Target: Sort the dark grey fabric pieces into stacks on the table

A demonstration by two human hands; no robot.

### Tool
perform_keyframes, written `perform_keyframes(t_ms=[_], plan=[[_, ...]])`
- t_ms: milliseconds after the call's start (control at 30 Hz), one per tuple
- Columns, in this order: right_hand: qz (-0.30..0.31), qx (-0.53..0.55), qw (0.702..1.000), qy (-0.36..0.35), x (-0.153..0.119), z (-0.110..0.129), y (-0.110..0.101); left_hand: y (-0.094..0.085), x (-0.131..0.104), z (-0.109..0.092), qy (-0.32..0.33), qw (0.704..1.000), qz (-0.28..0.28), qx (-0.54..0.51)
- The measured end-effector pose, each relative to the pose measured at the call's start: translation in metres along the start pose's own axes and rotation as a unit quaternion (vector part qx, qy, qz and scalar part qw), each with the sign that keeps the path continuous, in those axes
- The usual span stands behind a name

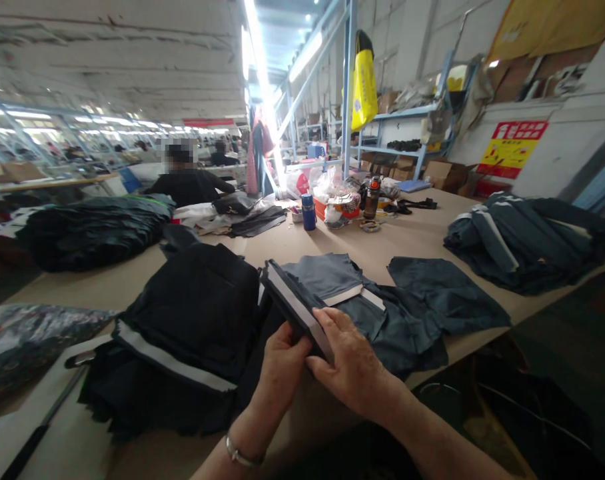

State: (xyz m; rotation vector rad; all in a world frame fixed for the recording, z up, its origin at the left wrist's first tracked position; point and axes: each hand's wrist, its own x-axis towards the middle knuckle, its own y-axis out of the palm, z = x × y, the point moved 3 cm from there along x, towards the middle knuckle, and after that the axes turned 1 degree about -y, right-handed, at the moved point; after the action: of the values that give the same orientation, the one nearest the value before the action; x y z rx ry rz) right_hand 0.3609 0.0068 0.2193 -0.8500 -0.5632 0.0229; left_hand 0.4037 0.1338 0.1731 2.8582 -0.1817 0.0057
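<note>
Between my hands a black fabric strip with a light grey band (295, 297) slants up and to the left. My left hand (284, 363) pinches its lower left edge. The fingers and thumb of my right hand (347, 357) close round its lower right end. To the left lies a stack of black fabric pieces (197, 313) with a pale stripe along its front. Dark grey-blue fabric pieces (412, 320) are spread out behind and to the right of my hands, and two short pale strips show on them.
A dark fabric pile (97, 230) stands far left and a striped garment pile (527, 240) far right. A blue bottle (308, 212) and a brown bottle (371, 200) stand at the back. Scissors (77, 363) lie front left. A person in black (187, 183) sits beyond the table.
</note>
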Motion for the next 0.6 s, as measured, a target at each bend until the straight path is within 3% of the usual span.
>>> perform_keyframes(t_ms=[133, 267, 367, 467, 600], plan=[[0.043, -0.033, 0.999, -0.001, -0.011, 0.007, 0.009, 0.000, -0.013, 0.002, 0.084, 0.976, 0.004, 0.200], [0.041, 0.060, 0.997, 0.040, -0.013, -0.011, 0.009, -0.003, -0.024, 0.018, 0.139, 0.954, 0.081, 0.252], [0.081, 0.193, 0.974, 0.086, -0.001, -0.015, 0.003, -0.008, -0.025, 0.019, 0.121, 0.974, 0.087, 0.171], [0.097, 0.291, 0.948, 0.086, 0.004, -0.010, 0.002, -0.008, -0.023, 0.011, 0.034, 0.995, 0.094, -0.023], [0.137, 0.318, 0.937, 0.048, -0.005, -0.014, 0.014, -0.005, -0.020, -0.002, -0.069, 0.965, 0.170, -0.185]])
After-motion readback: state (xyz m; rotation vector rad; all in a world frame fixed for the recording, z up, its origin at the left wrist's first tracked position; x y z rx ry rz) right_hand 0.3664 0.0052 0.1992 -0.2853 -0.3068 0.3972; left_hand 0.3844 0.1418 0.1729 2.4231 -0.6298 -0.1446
